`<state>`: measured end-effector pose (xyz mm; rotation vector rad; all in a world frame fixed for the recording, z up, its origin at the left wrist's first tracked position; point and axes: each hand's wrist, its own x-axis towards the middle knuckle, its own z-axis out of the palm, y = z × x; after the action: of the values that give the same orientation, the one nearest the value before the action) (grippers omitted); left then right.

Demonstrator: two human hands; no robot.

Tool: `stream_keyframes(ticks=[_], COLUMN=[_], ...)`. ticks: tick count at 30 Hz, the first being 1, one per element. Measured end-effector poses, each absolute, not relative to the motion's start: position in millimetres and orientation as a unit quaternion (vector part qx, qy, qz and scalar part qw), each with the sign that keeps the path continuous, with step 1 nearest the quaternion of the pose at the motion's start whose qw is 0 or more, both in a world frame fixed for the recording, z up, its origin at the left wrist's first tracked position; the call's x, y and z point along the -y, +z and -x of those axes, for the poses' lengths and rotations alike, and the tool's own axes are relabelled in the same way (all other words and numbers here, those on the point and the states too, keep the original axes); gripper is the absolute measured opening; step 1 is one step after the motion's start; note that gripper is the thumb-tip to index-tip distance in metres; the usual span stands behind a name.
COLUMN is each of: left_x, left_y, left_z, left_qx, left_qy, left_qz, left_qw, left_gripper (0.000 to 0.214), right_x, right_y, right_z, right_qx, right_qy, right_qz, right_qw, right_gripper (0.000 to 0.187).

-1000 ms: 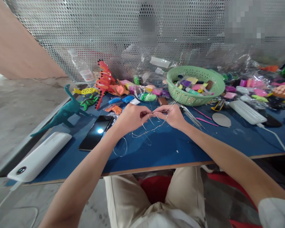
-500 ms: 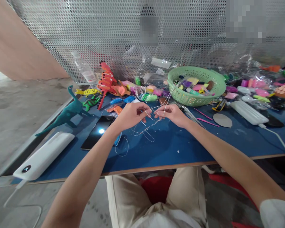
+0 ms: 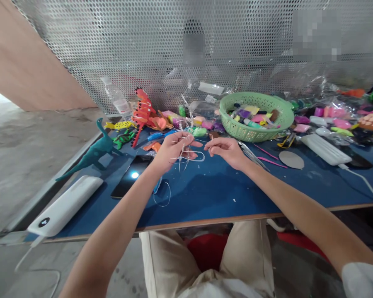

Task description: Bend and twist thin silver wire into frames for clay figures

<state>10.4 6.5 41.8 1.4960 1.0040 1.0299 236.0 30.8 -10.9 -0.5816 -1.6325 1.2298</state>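
My left hand [image 3: 170,150] is closed on a bent frame of thin silver wire [image 3: 189,156], held upright just above the blue table [image 3: 224,190]. Wire loops stick out to the right of its fingers. My right hand [image 3: 226,150] hovers a little to the right of the frame, thumb and forefinger pinched close together; I cannot make out whether a wire strand runs between them. A loose wire loop [image 3: 163,196] lies on the table under my left forearm.
A green basket [image 3: 256,118] of clay packets stands behind my right hand. Clay dinosaurs, a teal one [image 3: 95,151] and an orange one [image 3: 144,114], stand at the left. A black phone [image 3: 132,176], a white power bank [image 3: 65,205], another white power bank [image 3: 325,149] and a plastic bottle [image 3: 116,97] surround them.
The wire frame has swung from lying stretched between both hands to standing bunched in my left hand. My right hand has come off the frame and drawn slightly right. The camera tilted down a little.
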Motion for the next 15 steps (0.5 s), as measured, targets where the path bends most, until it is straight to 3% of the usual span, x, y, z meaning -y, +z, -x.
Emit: stream_keyframes(ticks=[6,15], left_x=[-2.3,0.3], left_y=[22.6,9.2], left_z=[-32.8,-46.8], left_qx=[-0.400,-0.374], left_qy=[0.452,0.436], left_qz=[-0.567,-0.512], left_qw=[0.561,0.638], left_gripper=[0.037,0.037], right_x=[-25.7,-19.6], right_y=[-8.2,-2.6], right_z=[-230.6,-233.4], right_qx=[0.635,0.641], right_qy=[0.446,0.398], right_qz=[0.282,0.307], right_qw=[0.564,0.580], right_gripper=[0.023,0.025])
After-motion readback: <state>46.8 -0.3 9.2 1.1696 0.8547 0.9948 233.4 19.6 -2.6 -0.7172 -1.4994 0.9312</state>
